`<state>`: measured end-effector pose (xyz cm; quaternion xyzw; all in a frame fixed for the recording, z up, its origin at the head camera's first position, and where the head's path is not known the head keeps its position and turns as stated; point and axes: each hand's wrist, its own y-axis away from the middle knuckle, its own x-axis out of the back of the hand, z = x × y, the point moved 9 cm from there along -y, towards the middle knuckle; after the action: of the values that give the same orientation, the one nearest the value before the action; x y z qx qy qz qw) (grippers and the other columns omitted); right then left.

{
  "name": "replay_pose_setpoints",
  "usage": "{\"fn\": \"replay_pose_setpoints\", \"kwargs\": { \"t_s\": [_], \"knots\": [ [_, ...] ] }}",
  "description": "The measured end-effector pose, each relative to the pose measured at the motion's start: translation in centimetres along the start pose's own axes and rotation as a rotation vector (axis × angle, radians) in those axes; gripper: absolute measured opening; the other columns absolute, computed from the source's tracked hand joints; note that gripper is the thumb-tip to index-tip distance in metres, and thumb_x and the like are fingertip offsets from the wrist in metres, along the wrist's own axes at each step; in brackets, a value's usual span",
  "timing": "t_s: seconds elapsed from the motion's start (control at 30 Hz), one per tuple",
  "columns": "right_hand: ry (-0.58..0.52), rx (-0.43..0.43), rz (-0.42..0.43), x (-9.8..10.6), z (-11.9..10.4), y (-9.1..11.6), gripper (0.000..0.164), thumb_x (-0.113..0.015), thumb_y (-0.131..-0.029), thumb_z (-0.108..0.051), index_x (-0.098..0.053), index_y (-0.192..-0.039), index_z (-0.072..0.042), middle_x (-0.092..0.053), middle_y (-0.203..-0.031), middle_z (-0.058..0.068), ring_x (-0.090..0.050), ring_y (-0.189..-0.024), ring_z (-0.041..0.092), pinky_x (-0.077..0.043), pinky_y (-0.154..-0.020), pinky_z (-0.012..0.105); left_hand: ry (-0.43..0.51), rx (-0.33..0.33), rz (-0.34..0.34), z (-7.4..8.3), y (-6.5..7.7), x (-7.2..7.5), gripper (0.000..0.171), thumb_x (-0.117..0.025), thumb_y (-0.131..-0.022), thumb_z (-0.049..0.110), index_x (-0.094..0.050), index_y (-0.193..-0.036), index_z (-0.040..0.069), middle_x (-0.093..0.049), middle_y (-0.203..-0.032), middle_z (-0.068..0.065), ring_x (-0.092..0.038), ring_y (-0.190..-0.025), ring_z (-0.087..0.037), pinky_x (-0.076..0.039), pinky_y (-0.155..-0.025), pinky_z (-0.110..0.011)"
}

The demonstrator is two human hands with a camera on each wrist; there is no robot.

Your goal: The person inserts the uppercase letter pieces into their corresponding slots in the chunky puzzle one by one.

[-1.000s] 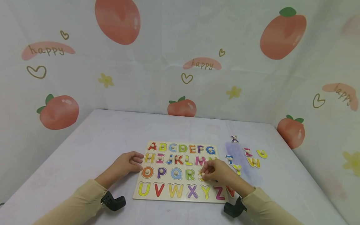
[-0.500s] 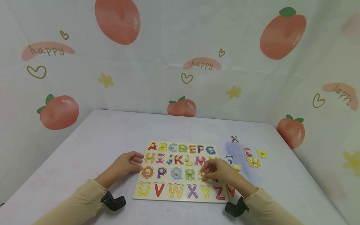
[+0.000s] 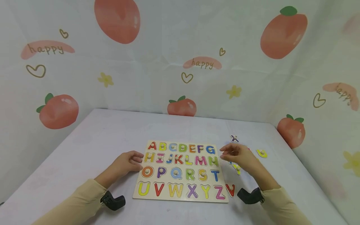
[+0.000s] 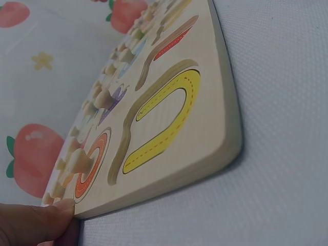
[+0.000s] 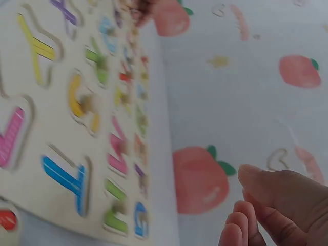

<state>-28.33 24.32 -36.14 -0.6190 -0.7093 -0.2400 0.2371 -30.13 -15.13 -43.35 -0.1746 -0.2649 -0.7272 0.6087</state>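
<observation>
The wooden alphabet puzzle board [image 3: 166, 196] lies flat with knobbed letters filling its slots from A through S. The slots for T to Z show only printed letters. At the board's left edge my left hand [image 3: 127, 164] rests with thumb and fingertips against the wood; the left wrist view shows the thumb [image 4: 56, 212] touching near the orange O [image 4: 97, 159]. My right hand [image 3: 239, 156] hovers to the right of the green N [image 3: 213, 161], fingers loosely bent and holding nothing visible. It partly covers several loose letters; a yellow Y [image 3: 237, 169] lies just below it.
Beyond the right hand are a purple X [image 3: 234, 138] and a yellow U [image 3: 262, 153]. A red V [image 3: 230, 190] sits beside the board's lower right corner. A printed cloth [image 3: 157, 62] hangs behind the white table [image 3: 112, 125].
My right hand has let go of the yellow S, leaving it in its slot, and moved up and right toward the loose letters. The left hand stays at the board's edge.
</observation>
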Motion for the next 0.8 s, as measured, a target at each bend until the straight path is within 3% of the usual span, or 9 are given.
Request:
{"fn": "replay_pose_setpoints", "kwargs": {
  "t_s": [0.33, 0.6, 0.8],
  "knots": [
    [-0.011, -0.067, 0.058, 3.0, 3.7, -1.1, 0.041, -0.070, -0.089, -0.024, -0.060, -0.119, 0.002, -0.064, -0.097, 0.006, -0.058, -0.088, 0.017, -0.051, -0.076, 0.027, 0.004, -0.005, -0.002, 0.2, 0.1, 0.1, 0.050, -0.078, -0.078, 0.009, -0.058, -0.122, -0.003, -0.064, -0.098, -0.008, -0.059, -0.082, -0.015, -0.051, -0.076, -0.030],
    [-0.042, -0.153, 0.001, 2.0, 8.2, -2.5, 0.036, -0.072, -0.086, -0.017, -0.062, -0.114, 0.004, -0.062, -0.090, 0.003, -0.056, -0.080, 0.014, -0.048, -0.068, 0.025, 0.001, -0.001, -0.007, 0.2, 0.1, 0.1, 0.050, -0.078, -0.078, 0.010, -0.058, -0.122, -0.002, -0.064, -0.099, -0.008, -0.059, -0.083, -0.015, -0.051, -0.077, -0.031],
    [-0.013, -0.181, -0.036, 1.2, 9.1, -2.9, 0.032, -0.073, -0.084, -0.015, -0.064, -0.110, 0.003, -0.062, -0.088, 0.003, -0.054, -0.076, 0.015, -0.046, -0.067, 0.026, 0.013, -0.005, -0.009, 0.0, -0.1, 0.0, 0.049, -0.078, -0.078, 0.009, -0.058, -0.121, -0.003, -0.063, -0.099, -0.009, -0.059, -0.083, -0.015, -0.051, -0.075, -0.030]
  ]
}}
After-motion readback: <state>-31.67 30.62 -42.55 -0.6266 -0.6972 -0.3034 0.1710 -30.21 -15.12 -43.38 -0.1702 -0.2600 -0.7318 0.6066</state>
